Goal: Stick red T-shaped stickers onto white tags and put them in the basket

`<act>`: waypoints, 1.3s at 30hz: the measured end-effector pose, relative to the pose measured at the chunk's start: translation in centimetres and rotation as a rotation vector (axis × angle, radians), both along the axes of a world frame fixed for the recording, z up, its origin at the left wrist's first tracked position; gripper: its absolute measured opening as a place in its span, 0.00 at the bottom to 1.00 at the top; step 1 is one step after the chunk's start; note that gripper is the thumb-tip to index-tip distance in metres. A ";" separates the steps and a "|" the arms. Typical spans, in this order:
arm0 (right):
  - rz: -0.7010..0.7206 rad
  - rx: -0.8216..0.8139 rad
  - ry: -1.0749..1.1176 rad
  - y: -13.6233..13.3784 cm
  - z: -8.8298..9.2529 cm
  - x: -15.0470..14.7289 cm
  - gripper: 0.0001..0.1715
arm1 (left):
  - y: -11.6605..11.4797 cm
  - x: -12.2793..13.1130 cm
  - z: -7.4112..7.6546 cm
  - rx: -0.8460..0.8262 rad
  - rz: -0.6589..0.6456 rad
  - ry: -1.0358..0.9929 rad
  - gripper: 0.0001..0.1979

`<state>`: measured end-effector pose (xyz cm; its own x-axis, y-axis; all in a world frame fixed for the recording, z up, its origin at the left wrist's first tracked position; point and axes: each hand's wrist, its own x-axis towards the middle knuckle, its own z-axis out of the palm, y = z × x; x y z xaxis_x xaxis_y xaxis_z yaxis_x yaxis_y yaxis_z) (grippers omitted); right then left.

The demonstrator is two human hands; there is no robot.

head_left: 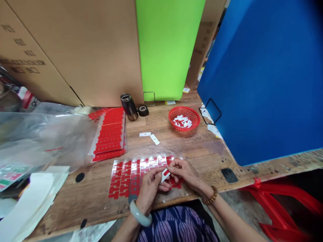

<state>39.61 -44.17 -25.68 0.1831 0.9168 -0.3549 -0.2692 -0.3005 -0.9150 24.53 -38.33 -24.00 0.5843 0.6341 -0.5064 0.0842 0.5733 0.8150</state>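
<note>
Hands meet at the near edge of a wooden table (pixel 75 201), seen from the head camera looking down. The left hand (pixel 149 188), with a pale bangle at its wrist, and the right hand (pixel 185 172), with a beaded bracelet, both pinch a small white and red sticker piece (pixel 165 174) between thumb and fingertips. The fingers of each hand are closed on that piece, which is held just above the table. Directly beneath the hands lies a clear sheet of red stickers (pixel 131 176), flat on the wood, with some of its cells showing white near the far edge.

Farther back and to the left sits a stack of red sticker sheets (pixel 110 134), partly overlapped by crumpled clear plastic bags (pixel 37 134). A dark metal flask (pixel 129 106) stands upright behind the stack, with a roll of black tape (pixel 143 110) just beside it. Two small white strips (pixel 150 136) lie loose on the wood between the flask and the hands. A red plastic basket (pixel 184 118) to the right holds a heap of white and red pieces. Cardboard boxes (pixel 75 50), a green panel (pixel 166 47) and a blue panel (pixel 264 77) wall in the far side. White paper sheets (pixel 32 198) lie at the left near corner.
</note>
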 end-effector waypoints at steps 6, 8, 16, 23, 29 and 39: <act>-0.510 0.231 0.180 3.0 1.6 5.9 0.15 | 0.3 -0.3 -1.3 0.001 0.096 -0.042 0.27; -0.537 0.269 0.011 4.3 2.0 6.9 0.17 | 0.3 -0.4 -1.7 0.000 0.098 -0.038 0.26; -0.200 0.122 -0.726 9.8 -0.7 2.9 0.10 | 0.1 -0.2 -2.5 0.047 0.099 -0.012 0.24; -0.077 0.034 -1.042 12.2 -1.6 1.0 0.03 | 0.1 -0.2 -3.1 0.099 0.105 -0.012 0.20; -0.026 0.013 -1.101 12.4 -1.6 1.2 0.05 | 0.1 -0.1 -3.0 0.110 0.097 0.000 0.20; -0.058 0.071 -0.871 11.8 -1.9 2.4 0.07 | -0.2 0.0 -2.8 0.051 0.116 -0.033 0.21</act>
<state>42.01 -32.37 -27.56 0.4097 0.9122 -0.0094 0.5210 -0.2424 -0.8184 24.49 -38.52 -26.77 0.5213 0.7229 -0.4535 -0.0072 0.5352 0.8447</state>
